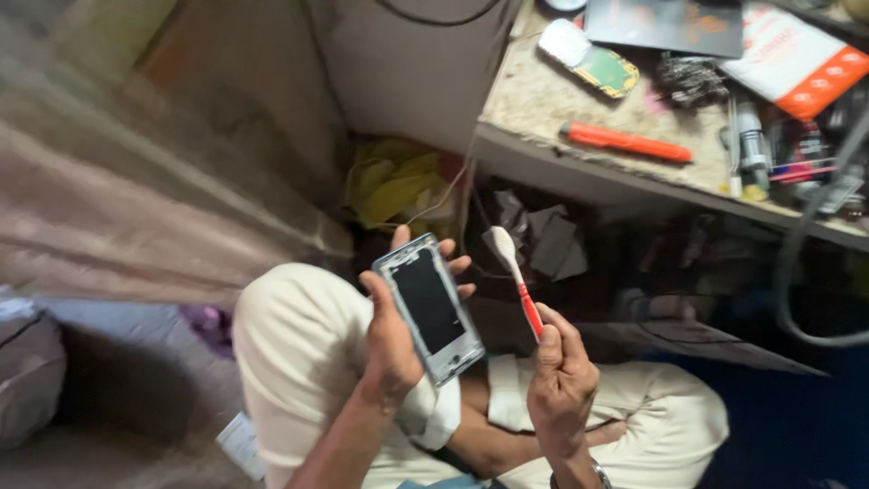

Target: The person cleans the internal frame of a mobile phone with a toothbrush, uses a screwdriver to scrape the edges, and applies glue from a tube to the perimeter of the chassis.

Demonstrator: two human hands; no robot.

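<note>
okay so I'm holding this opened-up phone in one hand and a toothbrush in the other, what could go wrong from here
1. The left hand grips the phone frame only by its edges, in the air above the lap; it could slip and fall to the floor.
2. The toothbrush in the right hand is pinched low on its red handle, so the head may wobble and scrub harder than meant, possibly scratching the dark panel.
3. The view is dim and blurred, so fine parts are hard to see.
</note>
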